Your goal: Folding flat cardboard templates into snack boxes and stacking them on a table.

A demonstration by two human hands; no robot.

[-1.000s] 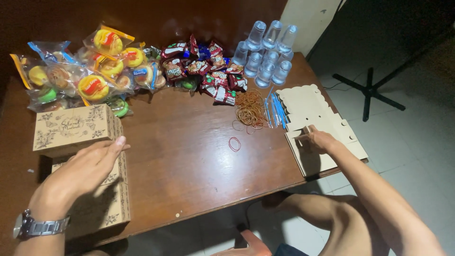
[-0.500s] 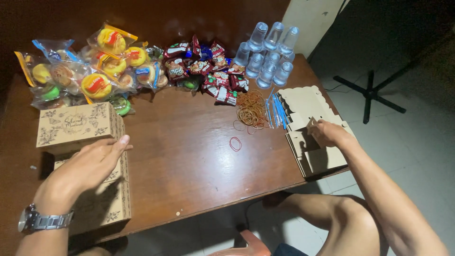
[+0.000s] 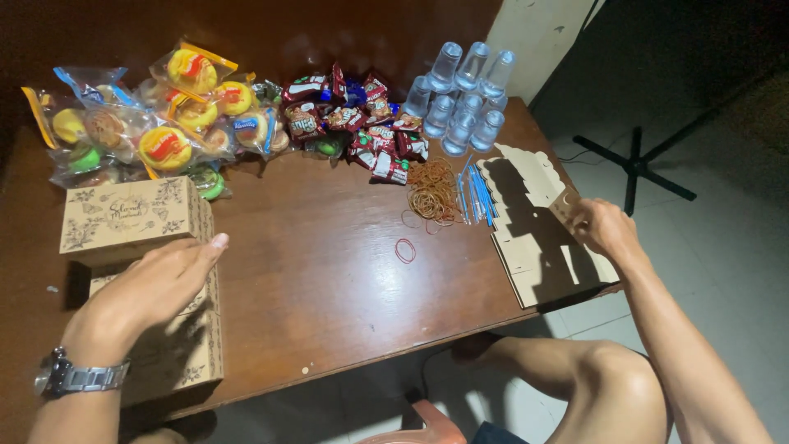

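Sitting at a brown wooden table (image 3: 329, 271), a person works w/ both hands. Left hand (image 3: 156, 284), w/ a metal watch (image 3: 78, 376) on the wrist, hovers flat, fingers together and straight, over two closed printed cardboard boxes (image 3: 131, 215) at the table's left edge; contents can't be seen, and it isn't clear if the palm touches the nearer box. Right hand (image 3: 604, 228) is at the right edge, fingers pinched on a corner of the top flat cardboard box blank (image 3: 534, 185) of a small stack, lifting that corner off the rest.

Along the far edge, left to right: clear bags of yellow and green snacks (image 3: 148, 123), red snack packets (image 3: 362, 123), sealed clear water cups (image 3: 460, 94). Just in front of the cups lie a pile of rubber bands (image 3: 433, 193) and blue straws (image 3: 477, 197); one red band (image 3: 405, 250) sits alone near the table's middle.

Vs. a second ago: right hand has moved slightly toward the far-right corner and raised the blank's corner, where before it lay flat on the stack. Left hand stays over the boxes. Other items haven't moved.
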